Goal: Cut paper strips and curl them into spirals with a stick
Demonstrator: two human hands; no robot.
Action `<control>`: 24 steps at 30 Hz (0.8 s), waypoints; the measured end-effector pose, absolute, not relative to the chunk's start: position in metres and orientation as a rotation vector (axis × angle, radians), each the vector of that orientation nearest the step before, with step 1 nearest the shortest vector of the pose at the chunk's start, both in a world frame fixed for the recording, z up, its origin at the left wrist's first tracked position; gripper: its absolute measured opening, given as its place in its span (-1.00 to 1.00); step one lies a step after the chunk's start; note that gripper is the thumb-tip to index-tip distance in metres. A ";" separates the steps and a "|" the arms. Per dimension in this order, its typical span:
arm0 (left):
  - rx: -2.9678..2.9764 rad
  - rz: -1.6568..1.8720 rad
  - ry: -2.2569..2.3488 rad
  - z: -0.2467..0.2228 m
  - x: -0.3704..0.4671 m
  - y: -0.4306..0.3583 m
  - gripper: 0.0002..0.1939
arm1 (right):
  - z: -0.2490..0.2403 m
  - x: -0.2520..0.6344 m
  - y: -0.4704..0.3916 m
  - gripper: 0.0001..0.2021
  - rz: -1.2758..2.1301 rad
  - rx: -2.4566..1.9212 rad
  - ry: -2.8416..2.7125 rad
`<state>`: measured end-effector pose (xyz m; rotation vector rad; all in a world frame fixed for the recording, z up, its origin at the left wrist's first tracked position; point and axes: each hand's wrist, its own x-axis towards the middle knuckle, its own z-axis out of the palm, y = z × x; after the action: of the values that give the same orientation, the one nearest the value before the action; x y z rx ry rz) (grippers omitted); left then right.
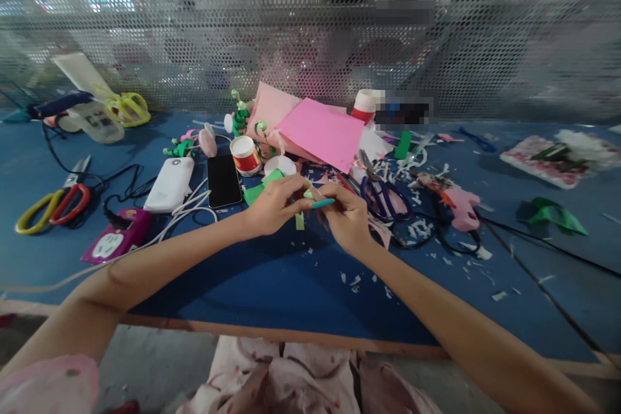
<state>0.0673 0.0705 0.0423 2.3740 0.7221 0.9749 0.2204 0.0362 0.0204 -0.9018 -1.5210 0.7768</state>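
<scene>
Both my hands meet above the middle of the blue table. Fingers bent, my left hand (277, 204) pinches a small light-green paper strip (309, 193). My right hand (348, 217) closes around a thin teal stick (323, 203), whose rounded end points toward my left fingers; the rest of it is hidden in the hand. Strip and stick touch or nearly touch. A bit of pale green paper (299, 220) shows just below the hands. Behind my left hand lies a folded green paper (257, 191). Dark-blue-handled scissors (385, 197) lie right of my right hand.
Pink sheets (323, 132), a red-and-white tub (245, 155) and a black phone (224, 181) lie beyond the hands. A power bank (169, 185), purple power strip (116, 236) and scissors (53, 204) are left. A pink glue gun (463, 207), cables and paper scraps are right.
</scene>
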 end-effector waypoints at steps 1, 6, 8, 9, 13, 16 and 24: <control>2.379 0.984 0.699 0.042 0.067 0.070 -0.77 | 0.022 0.220 0.036 -0.70 0.802 -0.908 -1.511; 2.321 1.011 0.705 0.043 0.066 0.070 -0.77 | 0.020 0.224 0.041 -0.58 0.961 -0.981 -1.399; 2.228 1.008 0.736 0.042 0.066 0.071 -0.74 | 0.015 0.224 0.044 -0.51 1.094 -0.993 -1.404; 2.171 1.003 0.742 0.042 0.065 0.071 -0.71 | 0.012 0.224 0.046 -0.47 1.189 -0.979 -1.410; 2.038 0.975 0.704 0.041 0.063 0.072 -0.60 | 0.004 0.219 0.050 -0.45 1.468 -0.857 -1.334; 2.072 0.971 0.684 0.040 0.062 0.073 -0.59 | 0.008 0.217 0.050 -0.57 1.398 -0.861 -1.201; 2.092 0.836 0.659 0.024 0.062 0.076 -0.75 | 0.027 0.224 0.049 -0.64 1.480 -0.930 -1.007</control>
<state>0.0617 0.0756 0.0239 2.0921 0.6586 0.8358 0.2240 0.0491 0.0270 -0.9303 -1.0067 1.4799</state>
